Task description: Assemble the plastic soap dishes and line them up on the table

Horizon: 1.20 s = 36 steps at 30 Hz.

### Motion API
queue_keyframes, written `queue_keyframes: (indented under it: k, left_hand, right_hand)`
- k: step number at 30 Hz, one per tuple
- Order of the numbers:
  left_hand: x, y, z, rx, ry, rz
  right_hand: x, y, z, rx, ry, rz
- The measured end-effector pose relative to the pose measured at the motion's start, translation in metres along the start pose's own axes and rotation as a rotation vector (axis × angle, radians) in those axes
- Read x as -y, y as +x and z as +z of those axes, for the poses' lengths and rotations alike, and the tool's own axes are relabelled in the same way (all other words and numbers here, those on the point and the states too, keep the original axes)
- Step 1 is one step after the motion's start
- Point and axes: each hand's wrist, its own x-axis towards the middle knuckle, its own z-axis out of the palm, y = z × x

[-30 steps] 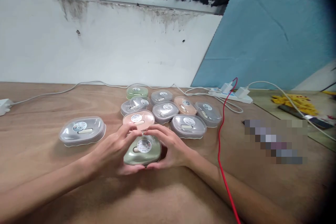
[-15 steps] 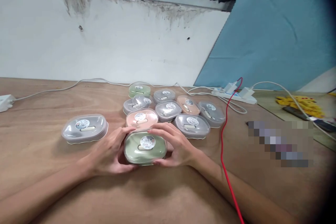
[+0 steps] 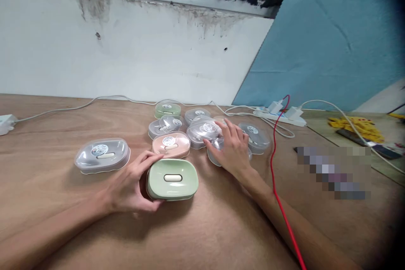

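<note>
In the head view, my left hand (image 3: 136, 183) grips the left side of a pale green rounded box (image 3: 172, 179), thumb low and fingers at its top edge. The box is tilted towards me, its top bare with a cream oval piece in a slot. My right hand (image 3: 232, 147) holds a clear plastic lid (image 3: 207, 127) with a round label, by its right edge, over a grey box (image 3: 196, 141). Behind the green box sits a lidded pink box (image 3: 172, 145). Another grey box (image 3: 215, 158) is partly hidden under my right hand.
A lidded grey box (image 3: 103, 156) stands apart on the left. More boxes, including a green one (image 3: 167, 110) and a grey one (image 3: 255, 137), sit further back. A red cable (image 3: 281, 206) crosses my right forearm. A power strip (image 3: 284, 117) lies near the wall.
The clear lid has come off the green box. My right hand has carried it back and right over the grey boxes; my left hand has kept its hold on the box.
</note>
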Motion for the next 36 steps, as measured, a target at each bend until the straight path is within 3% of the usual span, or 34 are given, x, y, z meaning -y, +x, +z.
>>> queue_keyframes:
  k: [2,4,6,8,10,14,16,18,19,21,25,27,31,36]
  left_hand:
    - [-0.005,0.000,0.001,-0.070,-0.023,0.024]
    - [-0.009,-0.001,0.003,-0.146,-0.056,0.043]
    - [-0.011,-0.002,0.005,-0.194,-0.082,0.067]
    - [-0.010,-0.002,0.007,-0.203,-0.092,0.098]
    - [-0.006,-0.001,0.005,-0.164,-0.058,0.117]
    - [0.003,0.018,-0.012,-0.148,-0.023,0.149]
    - [0.009,0.040,-0.026,-0.233,-0.080,0.075]
    - [0.017,0.069,-0.039,-0.298,-0.064,-0.107]
    - [0.022,0.084,-0.043,-0.275,-0.017,-0.208]
    - [0.034,0.111,-0.046,-0.117,0.108,-0.344]
    - [0.053,0.148,-0.038,0.083,0.189,-0.352]
    - [0.056,0.159,-0.035,0.176,0.214,-0.311]
    - [0.059,0.172,-0.040,0.301,0.268,-0.297]
    - [0.069,0.175,-0.052,0.302,0.339,-0.371]
  right_hand:
    - [0.005,-0.001,-0.006,-0.035,0.071,-0.102]
    - [0.017,-0.004,-0.017,-0.004,0.287,-0.330]
    - [0.035,-0.011,-0.028,0.177,0.556,-0.586]
    - [0.051,-0.018,-0.035,0.349,0.701,-0.645]
    - [0.059,-0.023,-0.035,0.414,0.744,-0.629]
    - [0.050,-0.017,-0.028,0.368,0.753,-0.615]
    - [0.041,-0.009,-0.030,0.374,0.686,-0.578]
    - [0.033,0.000,-0.035,0.392,0.610,-0.526]
    - [0.030,0.004,-0.038,0.390,0.587,-0.503]
    - [0.024,0.012,-0.041,0.359,0.545,-0.440]
    - [0.011,0.029,-0.033,0.209,0.331,-0.194]
    - [0.002,0.037,-0.026,0.181,0.219,-0.128]
    - [-0.005,0.050,-0.013,0.228,0.110,-0.133]
    - [0.020,0.073,-0.006,0.221,0.156,-0.099]
